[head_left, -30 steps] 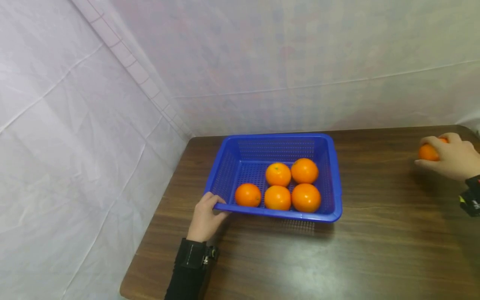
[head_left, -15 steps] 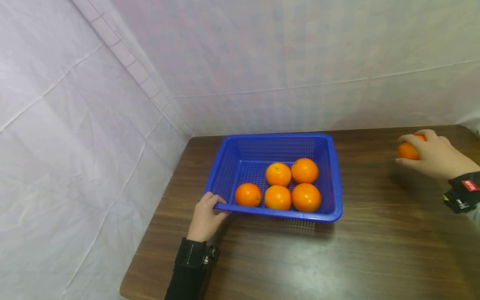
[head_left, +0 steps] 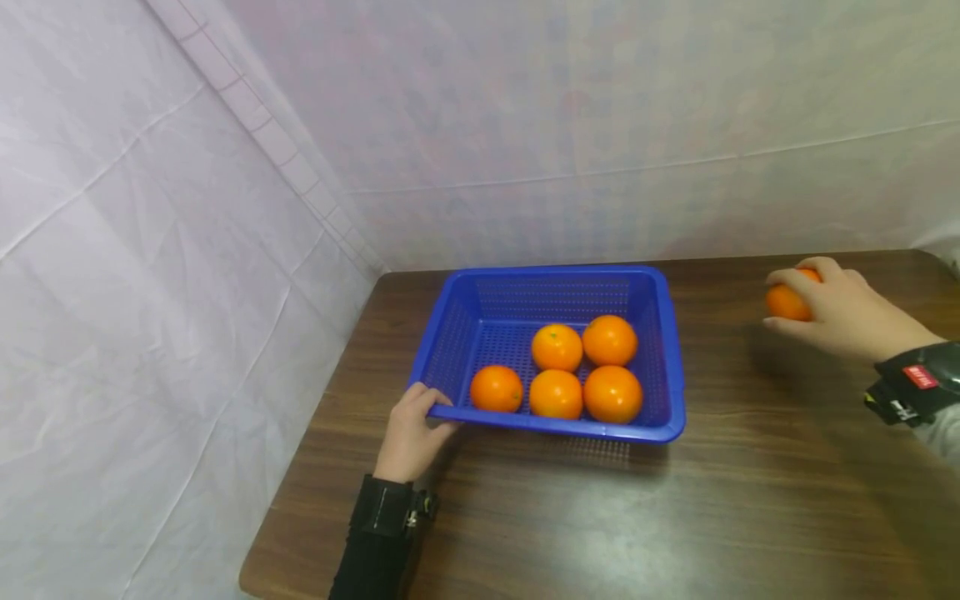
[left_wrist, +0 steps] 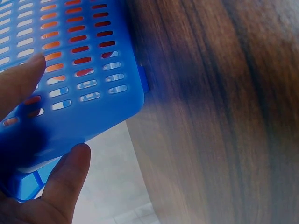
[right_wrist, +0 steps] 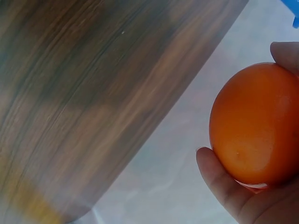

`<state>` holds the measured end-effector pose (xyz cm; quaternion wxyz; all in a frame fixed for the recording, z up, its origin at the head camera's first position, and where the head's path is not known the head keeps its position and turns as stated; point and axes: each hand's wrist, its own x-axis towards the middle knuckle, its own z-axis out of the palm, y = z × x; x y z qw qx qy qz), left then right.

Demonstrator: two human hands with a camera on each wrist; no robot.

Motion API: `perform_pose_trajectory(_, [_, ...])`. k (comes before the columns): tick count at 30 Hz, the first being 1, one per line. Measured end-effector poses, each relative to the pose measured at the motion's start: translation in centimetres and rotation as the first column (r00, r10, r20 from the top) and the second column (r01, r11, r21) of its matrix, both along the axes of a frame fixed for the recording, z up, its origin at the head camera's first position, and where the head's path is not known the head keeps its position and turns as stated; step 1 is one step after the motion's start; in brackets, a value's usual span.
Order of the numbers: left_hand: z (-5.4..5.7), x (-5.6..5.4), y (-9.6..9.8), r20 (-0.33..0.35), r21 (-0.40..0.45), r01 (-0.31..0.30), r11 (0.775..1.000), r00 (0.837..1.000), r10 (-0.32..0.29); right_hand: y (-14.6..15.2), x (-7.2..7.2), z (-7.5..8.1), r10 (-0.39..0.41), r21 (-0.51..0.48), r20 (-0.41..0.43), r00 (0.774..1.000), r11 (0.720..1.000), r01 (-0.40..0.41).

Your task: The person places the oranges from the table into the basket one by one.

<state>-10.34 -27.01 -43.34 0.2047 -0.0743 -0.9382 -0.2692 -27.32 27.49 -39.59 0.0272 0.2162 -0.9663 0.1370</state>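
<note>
A blue plastic basket [head_left: 551,426] with perforated walls stands on the table, several oranges [head_left: 556,394] inside it. At its front left corner my left hand [head_left: 412,433] grips the rim; the left wrist view shows fingers on the slotted wall [left_wrist: 88,88]. My right hand [head_left: 843,315] holds an orange [head_left: 787,302] above the table, to the right of the basket. In the right wrist view that orange [right_wrist: 254,126] sits between thumb and fingers, with part of it covered by the hand.
The brown wooden table [head_left: 720,517] reaches back to a pale cloth wall [head_left: 600,125]. Another white cloth wall [head_left: 135,292] closes off the left side. In the right wrist view, a bit of blue [right_wrist: 292,7] shows at the top right.
My right hand has moved left with the orange, closer to the basket. My left hand, the basket and the oranges in it have stayed where they were.
</note>
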Motion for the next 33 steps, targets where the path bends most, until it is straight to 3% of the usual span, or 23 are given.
perform_pose_trajectory(8, [0.0,0.0,0.0,-0.007,0.000,0.005,1.000,1.000,-0.005,-1.3,0.6,0.7,-0.008,-0.012,0.015,1.000,1.000,0.008])
perform_pose_trajectory(24, [0.0,0.0,0.0,-0.004,-0.006,-0.001,1.000,1.000,0.001,-3.4,1.1,1.8,0.079,-0.090,-0.126,0.989,0.992,-0.091])
perform_pose_trajectory(33, [-0.1,0.0,0.0,-0.018,-0.012,0.007,1.000,1.000,-0.007,-5.1,1.3,2.7,0.105,-0.116,-0.139,0.985,0.986,-0.121])
